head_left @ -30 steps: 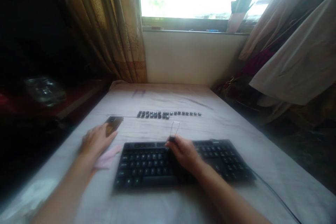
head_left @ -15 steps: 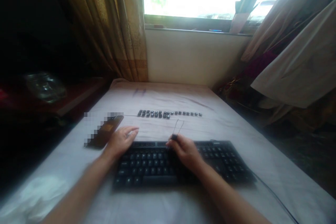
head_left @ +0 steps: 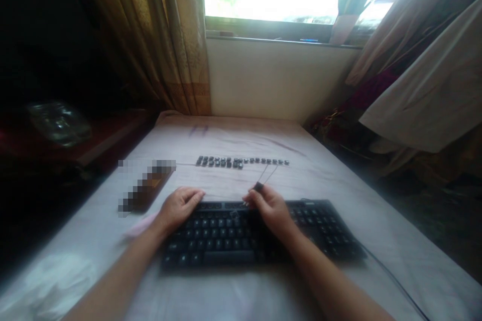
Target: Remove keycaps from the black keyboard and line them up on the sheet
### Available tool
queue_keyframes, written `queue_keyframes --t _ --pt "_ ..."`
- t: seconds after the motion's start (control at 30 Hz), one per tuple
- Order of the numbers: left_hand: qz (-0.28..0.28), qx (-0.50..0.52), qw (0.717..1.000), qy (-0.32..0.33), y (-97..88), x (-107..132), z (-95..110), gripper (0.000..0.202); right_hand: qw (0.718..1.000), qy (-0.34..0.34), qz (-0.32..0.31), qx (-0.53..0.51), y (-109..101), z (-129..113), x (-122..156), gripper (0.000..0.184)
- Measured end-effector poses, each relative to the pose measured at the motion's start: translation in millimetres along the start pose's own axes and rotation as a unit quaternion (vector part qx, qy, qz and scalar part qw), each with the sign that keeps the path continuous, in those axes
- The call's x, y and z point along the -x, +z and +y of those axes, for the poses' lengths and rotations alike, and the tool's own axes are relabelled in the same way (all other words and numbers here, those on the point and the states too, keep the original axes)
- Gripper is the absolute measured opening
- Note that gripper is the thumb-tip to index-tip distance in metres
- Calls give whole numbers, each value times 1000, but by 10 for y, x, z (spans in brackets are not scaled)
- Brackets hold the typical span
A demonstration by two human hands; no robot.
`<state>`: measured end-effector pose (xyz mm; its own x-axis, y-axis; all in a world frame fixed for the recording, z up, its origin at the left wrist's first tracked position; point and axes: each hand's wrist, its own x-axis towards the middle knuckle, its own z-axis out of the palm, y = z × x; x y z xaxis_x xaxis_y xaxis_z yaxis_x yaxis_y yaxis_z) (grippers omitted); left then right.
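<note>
My right hand (head_left: 269,208) is closed on a wire keycap puller (head_left: 259,186), its dark handle between thumb and fingers and its two thin wires pointing away. It hovers over the upper middle of a black keyboard (head_left: 229,258) and hides some keys. My left hand (head_left: 181,208) is at the keyboard's upper left corner, thumb and fingers drawn together; whatever they pinch is hidden. Beyond the keyboard, small dark keycaps (head_left: 223,162) lie in two rows, the back row reaching farther right. A small pale mark shows on the keyboard just left of my right hand.
A brown, partly pixelated object (head_left: 152,190) lies left of the keyboard. Something pink (head_left: 140,225) shows by my left wrist, and a pale crumpled plastic bag (head_left: 56,281) lies at the near left. A cable (head_left: 391,276) runs off right across the cloth-covered surface (head_left: 324,175).
My left hand's fingers have come together and shifted slightly right. My right hand has turned the puller's wires rightward and lifted it a little away. The pink thing has come into view.
</note>
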<state>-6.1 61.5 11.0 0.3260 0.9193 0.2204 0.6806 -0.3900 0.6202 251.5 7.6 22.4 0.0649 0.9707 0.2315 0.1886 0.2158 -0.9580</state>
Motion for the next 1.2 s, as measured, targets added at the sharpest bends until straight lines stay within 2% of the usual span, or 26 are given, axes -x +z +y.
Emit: queue_keyframes --t 0.2,0.3,0.4,0.5,0.57,0.67,0.77,0.9,1.0,1.2 --pt "2 9 1000 -10 -9 -1 30 36 997 -43 -21 57 -5 -76 21 24" --pt "3 17 1000 -15 -13 -1 33 36 983 -91 -74 143 25 -216 81 22" --pt "1 31 999 -21 -14 -3 22 37 943 -163 -149 248 95 -349 157 22" --pt "6 51 998 -39 -6 -10 -15 43 886 -226 -198 354 167 -421 224 18" --pt "12 64 996 -54 1 -15 -46 48 854 -242 -222 402 195 -448 254 16" --pt "15 78 995 -64 5 -18 -68 49 831 -245 -246 434 200 -473 271 20" --pt "14 80 995 -65 -4 -15 -51 47 841 -242 -239 421 170 -468 246 19" --pt "12 77 995 -64 -13 -11 -33 43 860 -211 -190 424 82 -413 157 17" --pt "12 75 995 -61 -6 -10 -51 41 853 -182 -165 461 20 -369 94 16" --pt "9 71 996 -57 3 -6 -75 39 846 -168 -183 473 24 -310 66 11"
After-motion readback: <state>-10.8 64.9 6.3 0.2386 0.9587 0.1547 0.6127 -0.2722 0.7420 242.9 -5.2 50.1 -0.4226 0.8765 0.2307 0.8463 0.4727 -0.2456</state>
